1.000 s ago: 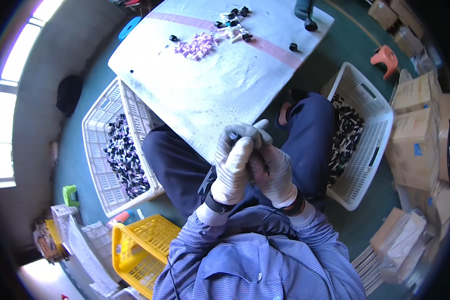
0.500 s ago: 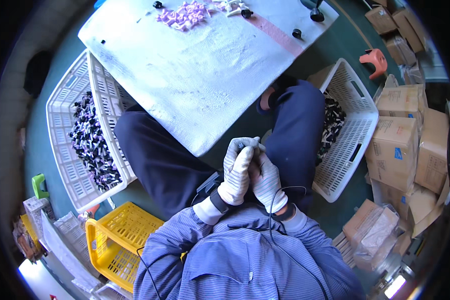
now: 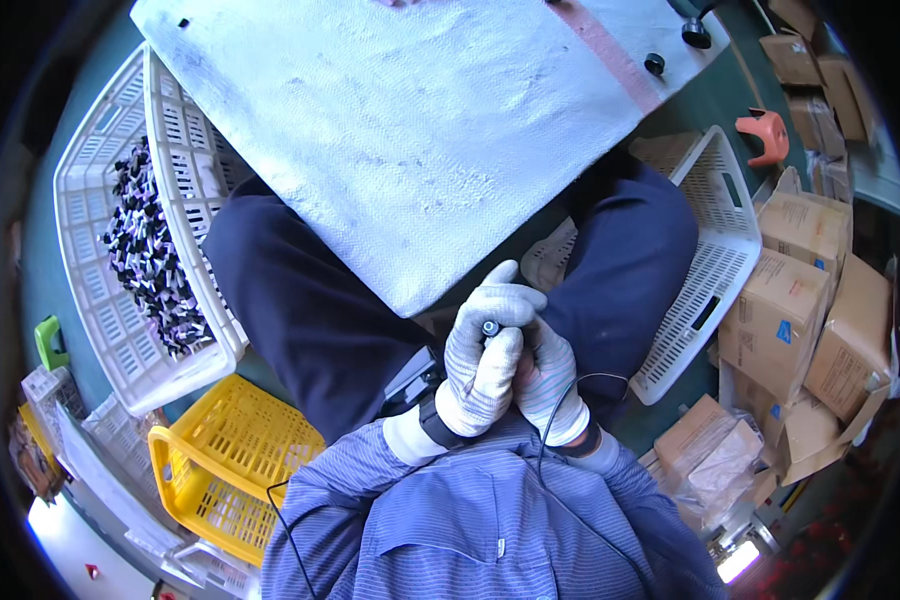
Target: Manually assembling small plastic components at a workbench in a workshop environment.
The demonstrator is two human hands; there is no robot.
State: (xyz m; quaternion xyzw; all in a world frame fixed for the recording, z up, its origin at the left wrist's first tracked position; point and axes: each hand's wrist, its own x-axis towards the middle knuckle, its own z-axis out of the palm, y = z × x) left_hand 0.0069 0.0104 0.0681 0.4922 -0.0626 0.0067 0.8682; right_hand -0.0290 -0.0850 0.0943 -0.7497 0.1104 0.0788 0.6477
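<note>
Both my hands wear white striped gloves and meet close to my lap, just off the table's near corner. My left hand [image 3: 480, 365] is closed around a small dark cylindrical piece [image 3: 490, 328], whose round end shows between thumb and fingers. Pressed against it, my right hand [image 3: 552, 378] has its fingers curled in. What those fingers hold, if anything, is hidden behind the left hand.
A white-covered table [image 3: 370, 150] stands ahead, with black round caps [image 3: 654, 64] at its right. White crates flank my legs; the left crate [image 3: 130, 365] holds many small black, white and purple pieces. A yellow basket [image 3: 240, 420] sits lower left, cardboard boxes [image 3: 775, 310] right.
My view has shifted, so the table's far pieces have mostly left the picture. The left hand has turned, and the dark piece's round end now faces up.
</note>
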